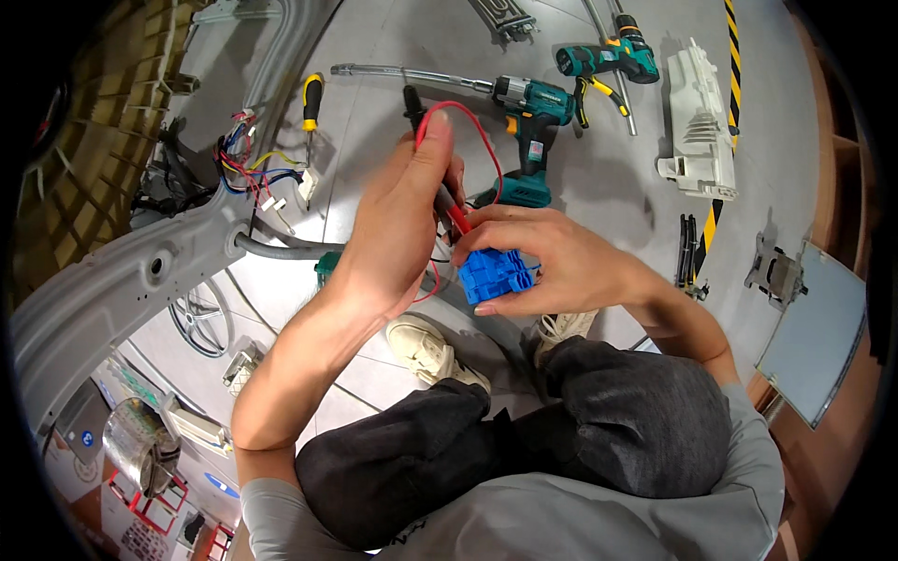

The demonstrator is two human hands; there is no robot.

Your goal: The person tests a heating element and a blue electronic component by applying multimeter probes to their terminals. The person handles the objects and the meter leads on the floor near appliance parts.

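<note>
My left hand (pixel 388 220) is closed, thumb up, around test probes with a red wire (pixel 490 150) looping from them. A black probe end (pixel 413 105) sticks out above the thumb. Below the fingers, a red probe (pixel 458 221) slants toward a blue plastic part (pixel 494 275) with block-like housings. My right hand (pixel 575 257) grips that blue part between thumb and fingers. Whether the probe tip touches it cannot be made out, as fingers cover the spot. Both hands are close together above the floor in front of my shoes.
Beyond my hands lie a green impact wrench (pixel 531 103), a green drill (pixel 613 61), pliers (pixel 606 93) and a screwdriver (pixel 311 105). A grey metal frame (pixel 122 271) with loose wires (pixel 251 164) stands left. A white plastic housing (pixel 700 131) and a flat panel (pixel 812 337) are right.
</note>
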